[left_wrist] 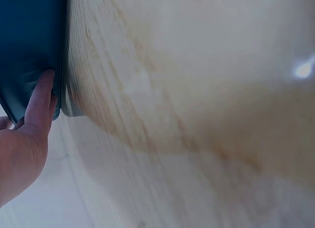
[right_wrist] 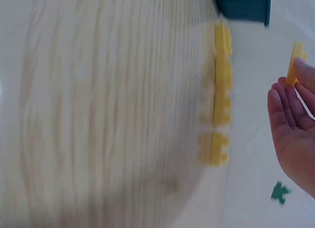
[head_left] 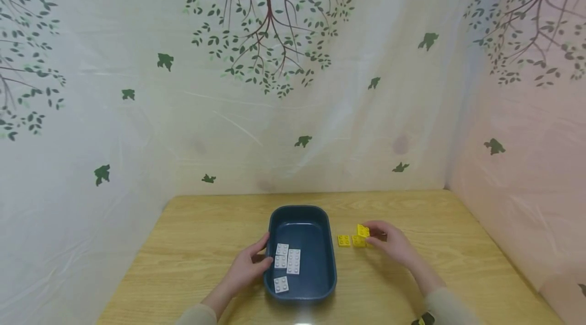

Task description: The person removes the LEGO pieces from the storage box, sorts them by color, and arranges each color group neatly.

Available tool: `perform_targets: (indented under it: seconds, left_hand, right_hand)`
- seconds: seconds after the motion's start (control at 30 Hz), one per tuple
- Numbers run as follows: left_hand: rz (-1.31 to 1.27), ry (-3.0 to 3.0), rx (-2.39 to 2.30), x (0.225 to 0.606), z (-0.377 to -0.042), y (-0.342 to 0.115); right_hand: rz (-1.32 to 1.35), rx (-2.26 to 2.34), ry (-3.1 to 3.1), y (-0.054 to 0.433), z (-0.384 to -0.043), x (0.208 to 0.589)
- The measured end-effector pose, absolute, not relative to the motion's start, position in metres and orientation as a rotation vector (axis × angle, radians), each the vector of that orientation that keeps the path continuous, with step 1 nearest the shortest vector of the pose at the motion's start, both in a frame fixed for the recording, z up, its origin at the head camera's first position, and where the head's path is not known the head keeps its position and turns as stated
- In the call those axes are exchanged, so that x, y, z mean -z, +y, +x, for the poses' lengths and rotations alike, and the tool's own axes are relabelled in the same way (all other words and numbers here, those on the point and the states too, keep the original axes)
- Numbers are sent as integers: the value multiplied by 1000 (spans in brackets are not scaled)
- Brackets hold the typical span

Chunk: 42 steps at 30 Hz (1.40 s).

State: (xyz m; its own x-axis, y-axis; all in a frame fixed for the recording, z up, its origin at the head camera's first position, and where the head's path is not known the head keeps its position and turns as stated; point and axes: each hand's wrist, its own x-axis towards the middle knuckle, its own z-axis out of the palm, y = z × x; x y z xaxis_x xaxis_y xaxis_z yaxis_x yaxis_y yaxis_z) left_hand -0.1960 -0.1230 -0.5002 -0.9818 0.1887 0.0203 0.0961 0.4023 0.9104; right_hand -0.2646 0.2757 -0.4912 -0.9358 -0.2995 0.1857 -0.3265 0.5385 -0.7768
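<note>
Pinching one yellow brick [head_left: 363, 231] in R hand [head_left: 393, 244], thumb vs. fingertips, gap narrow, approx. the brick's own depth. Held up off the desk [head_left: 220, 223], to the right of the blue tray [head_left: 318, 274] & a bit tilted. Lined up on the desk nearby: other yellow bricks [head_left: 344, 241], approx. 4 per R wrist view, some hidden behind R hand in head view. Touching tray's left side w/ L hand [head_left: 247, 269], thumb at the rim, thumb & index apart; can't tell if truly gripping or only steadying. Inside tray, toward its left wall: 4 white bricks [head_left: 293, 261], studs up, one longer than the rest.

Re handling: prob. hard plastic, so light, stiff, not fragile; smooth sides, so might slip or twist if nipped at one corner. Best held across 2 opp. flat sides, clear of studs, w/ light pressure. As for tray, prob. rigid & smooth, apt to slide if nudged; best steadied at rim or mid-side.
</note>
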Motion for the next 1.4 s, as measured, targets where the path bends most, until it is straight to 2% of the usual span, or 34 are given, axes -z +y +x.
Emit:
perform_targets:
  seconds: [0.43, 0.63, 0.97, 1.4]
  left_hand:
    - [244, 2566, -1625, 502, -199, -123]
    - [249, 2572, -1635, 502, -198, -123]
    - [241, 2575, -1608, 501, -198, -124]
    - [267, 2532, -1686, 504, -199, -124]
  right_hand:
    - [542, -1193, -2769, 334, -270, 496]
    - [483, -1247, -2799, 350, -267, 502]
    - [370, -1367, -2887, 366, -269, 513]
    - [321, -1257, -2988, 372, -277, 517]
